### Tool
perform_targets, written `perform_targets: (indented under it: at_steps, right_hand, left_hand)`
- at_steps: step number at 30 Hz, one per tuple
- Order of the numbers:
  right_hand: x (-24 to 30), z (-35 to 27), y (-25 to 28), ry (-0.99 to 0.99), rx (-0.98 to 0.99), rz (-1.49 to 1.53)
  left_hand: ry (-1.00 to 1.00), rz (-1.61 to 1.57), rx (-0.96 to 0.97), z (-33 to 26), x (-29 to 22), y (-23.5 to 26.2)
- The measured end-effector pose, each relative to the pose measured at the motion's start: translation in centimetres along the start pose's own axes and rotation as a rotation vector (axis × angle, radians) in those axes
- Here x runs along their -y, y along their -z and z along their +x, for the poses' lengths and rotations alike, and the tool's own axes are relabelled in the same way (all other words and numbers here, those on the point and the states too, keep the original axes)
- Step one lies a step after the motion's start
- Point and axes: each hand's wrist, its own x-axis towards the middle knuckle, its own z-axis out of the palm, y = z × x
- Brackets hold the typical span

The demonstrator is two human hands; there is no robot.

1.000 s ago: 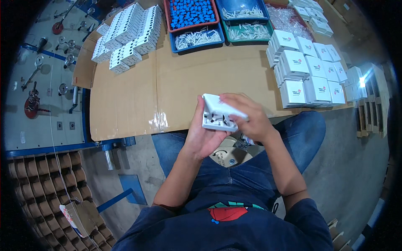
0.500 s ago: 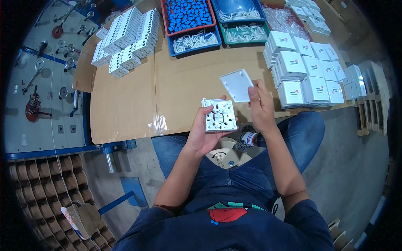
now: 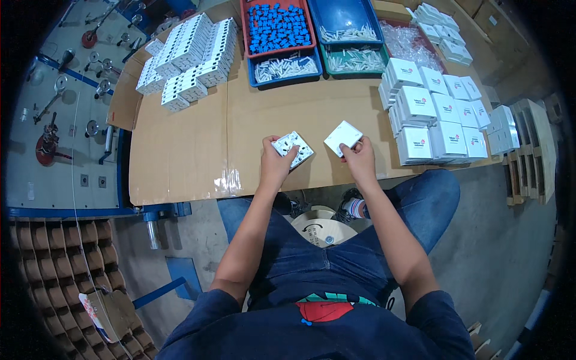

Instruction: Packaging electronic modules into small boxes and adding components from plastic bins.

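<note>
Cardboard-topped table (image 3: 180, 150) across the upper half, near edge running just above the knees. Stacked white boxes (image 3: 435, 117) crowding the right end, right up to the edge. Rows of white units (image 3: 189, 51) packed at the far left corner. Far centre: red tray (image 3: 277, 27) of blue parts, blue tray (image 3: 288, 67) of white pieces, blue tray (image 3: 348, 24) and green tray (image 3: 354, 60) beside them. Bare cardboard wide open between rows and boxes, roomy to the left of both hands.

Both forearms up from the lower edge, elbows bent, reaching over the near table edge. Left hand (image 3: 276, 163) curled, fingers and thumb clamped on a white base (image 3: 293, 148), tilted, open side with its small fittings facing up, low over the cardboard near the edge. Right hand (image 3: 359, 161) just beside, apart from the left, fingertips pinching a plain white cover (image 3: 342, 138) by its lower corner, held diamond-wise, close to the boxes. Clear gap between cover and base. Touching the cardboard or hovering: cannot tell.
</note>
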Motion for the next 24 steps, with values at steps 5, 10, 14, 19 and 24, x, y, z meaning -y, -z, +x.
perform_targets:
  at_steps: [5, 10, 14, 19, 24]
  right_hand:
    - [-0.2, -0.6, -0.5, -0.009, 0.04, 0.081]
    - [-0.5, -1.5, -0.5, -0.017, 0.026, 0.028]
    - [-0.6, -2.0, 0.1, 0.026, 0.06, -0.203]
    - [1.7, -2.2, 0.3, 0.069, 0.027, -0.725]
    - [3.4, -2.2, 1.3, 0.17, 0.059, -0.835]
  left_hand:
    - [-0.254, 0.358, -0.027, -1.2, -1.0, 0.7]
    - [-0.342, 0.389, 0.035, 0.0, -0.3, 1.5]
    - [-0.429, 0.641, 0.073, 0.0, -0.3, 2.4]
    - [-0.441, 0.6, 0.087, 0.3, 0.5, 3.1]
    - [-0.513, 0.478, 0.031, -0.1, 1.6, 3.0]
